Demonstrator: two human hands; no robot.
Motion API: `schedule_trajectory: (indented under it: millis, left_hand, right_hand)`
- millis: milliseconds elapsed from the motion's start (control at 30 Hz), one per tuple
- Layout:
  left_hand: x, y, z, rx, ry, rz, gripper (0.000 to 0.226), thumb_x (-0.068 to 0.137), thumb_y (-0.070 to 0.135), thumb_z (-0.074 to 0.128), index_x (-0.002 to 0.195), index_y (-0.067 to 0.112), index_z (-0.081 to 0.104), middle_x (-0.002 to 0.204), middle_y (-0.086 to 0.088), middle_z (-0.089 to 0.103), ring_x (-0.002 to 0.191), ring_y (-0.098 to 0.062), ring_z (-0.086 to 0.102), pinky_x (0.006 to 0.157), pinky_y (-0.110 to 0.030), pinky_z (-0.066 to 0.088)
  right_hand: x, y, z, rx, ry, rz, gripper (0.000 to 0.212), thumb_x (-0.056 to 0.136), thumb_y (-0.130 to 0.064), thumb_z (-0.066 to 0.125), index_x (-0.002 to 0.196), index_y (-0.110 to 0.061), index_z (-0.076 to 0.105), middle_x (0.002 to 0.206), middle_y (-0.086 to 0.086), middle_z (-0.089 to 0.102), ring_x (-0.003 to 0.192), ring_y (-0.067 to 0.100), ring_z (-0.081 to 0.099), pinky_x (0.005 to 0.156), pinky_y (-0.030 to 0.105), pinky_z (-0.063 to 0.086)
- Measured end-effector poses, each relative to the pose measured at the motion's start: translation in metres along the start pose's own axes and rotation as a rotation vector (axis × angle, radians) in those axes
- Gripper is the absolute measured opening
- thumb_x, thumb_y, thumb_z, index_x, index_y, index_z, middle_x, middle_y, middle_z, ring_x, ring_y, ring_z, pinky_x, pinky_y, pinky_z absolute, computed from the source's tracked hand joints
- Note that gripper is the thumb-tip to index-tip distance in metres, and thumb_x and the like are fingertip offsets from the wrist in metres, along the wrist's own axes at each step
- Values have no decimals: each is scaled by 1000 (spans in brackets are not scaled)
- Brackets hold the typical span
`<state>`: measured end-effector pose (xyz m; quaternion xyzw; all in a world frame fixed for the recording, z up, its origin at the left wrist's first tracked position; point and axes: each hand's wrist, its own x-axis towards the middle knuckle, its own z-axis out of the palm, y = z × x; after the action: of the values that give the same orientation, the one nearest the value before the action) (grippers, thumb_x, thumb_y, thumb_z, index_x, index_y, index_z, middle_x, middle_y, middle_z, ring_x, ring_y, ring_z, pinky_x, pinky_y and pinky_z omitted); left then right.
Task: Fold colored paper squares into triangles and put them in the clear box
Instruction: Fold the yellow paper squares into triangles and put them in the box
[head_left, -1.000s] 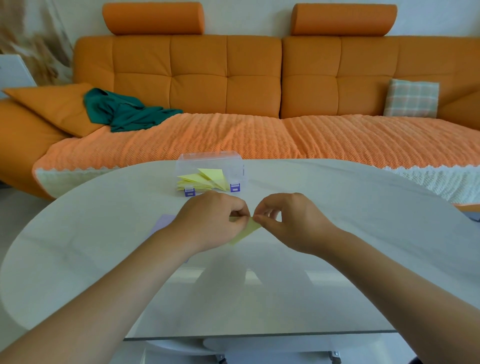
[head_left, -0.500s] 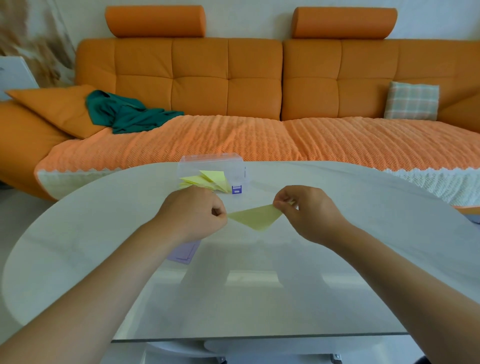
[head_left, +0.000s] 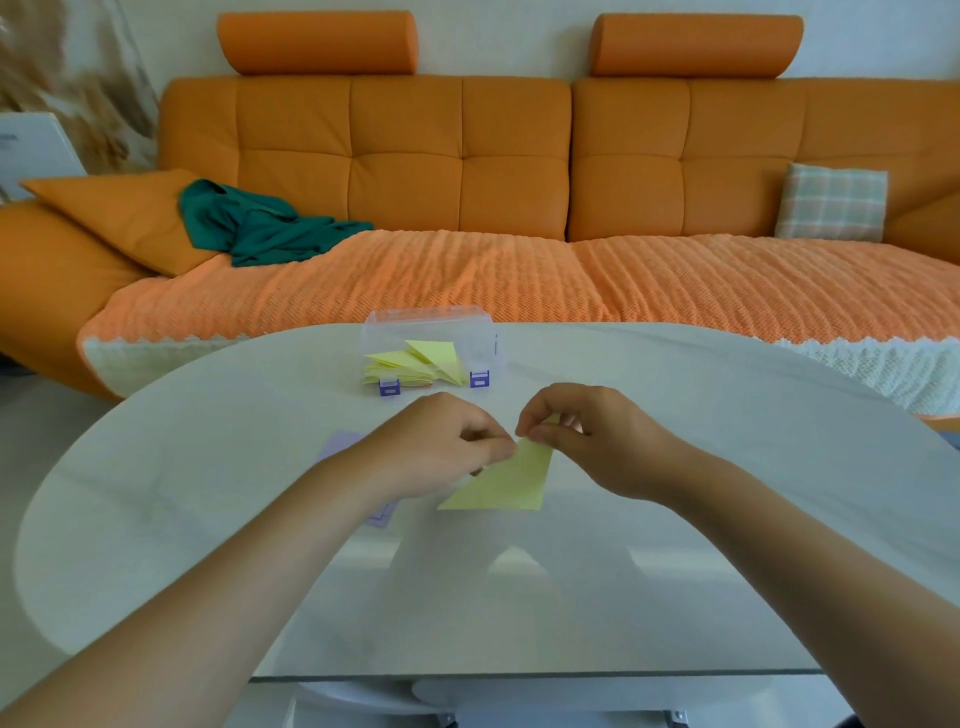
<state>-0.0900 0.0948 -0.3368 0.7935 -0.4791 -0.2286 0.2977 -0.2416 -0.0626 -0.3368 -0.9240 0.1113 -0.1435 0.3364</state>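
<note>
over white table (head_left: 208, 519), left hand (head_left: 441, 452) and right hand (head_left: 592, 441) pinch yellow paper (head_left: 506, 486) at its top corner; light, floppy, probably best held by corners.

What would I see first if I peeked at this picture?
The orange sofa fills the back of the room, with a green cloth crumpled on its left side. Up close, the left hand and right hand pinch a yellow paper over the white table. Just behind them stands a clear box with yellow triangles inside.
</note>
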Motion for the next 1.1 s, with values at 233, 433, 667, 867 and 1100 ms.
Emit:
schedule_trajectory:
  millis: [233, 433, 667, 867, 1100]
  left_hand:
    - [3, 2, 4, -363, 88, -93, 13, 92, 22, 67, 84, 18, 76, 79, -8, 77, 71, -24, 74, 62, -28, 59]
    - [2, 7, 7, -726, 56, -186, 17, 101, 17, 52, 102, 9, 67, 94, -14, 77, 84, -31, 76, 67, -30, 60]
    - [3, 8, 11, -726, 72, -128, 17, 97, 14, 61, 112, 7, 65, 104, -7, 76, 90, -22, 76, 74, -31, 62]
    - [1, 11, 12, -762, 56, -14, 26, 90, 15, 73, 115, 16, 67, 102, -6, 77, 92, -23, 75, 80, -30, 61]
    - [1, 14, 17, -790, 90, -38, 22, 100, 18, 55, 104, 15, 76, 98, -7, 78, 91, -24, 76, 74, -29, 62]
  right_hand:
    - [-5, 0, 1, -87, 212, -73, 55, 94, -8, 57, 139, -37, 42, 116, -14, 53, 96, 6, 57, 78, 15, 44]
    - [-11, -3, -2, -273, 142, -262, 60, 70, 5, 61, 125, -20, 57, 132, 3, 49, 123, 21, 49, 100, 35, 44]
    - [-6, 2, 3, -210, 225, -156, 10, 85, -33, 77, 93, -29, 72, 129, -9, 58, 109, 5, 56, 94, 27, 46]
    - [-3, 0, 4, 48, 207, 34, 10, 88, -41, 72, 85, -32, 74, 106, -21, 68, 98, -4, 60, 80, 9, 41]
    - [0, 0, 1, 229, 200, 148, 16, 86, -36, 76, 71, -30, 73, 58, -15, 60, 51, 2, 47, 49, 15, 38]
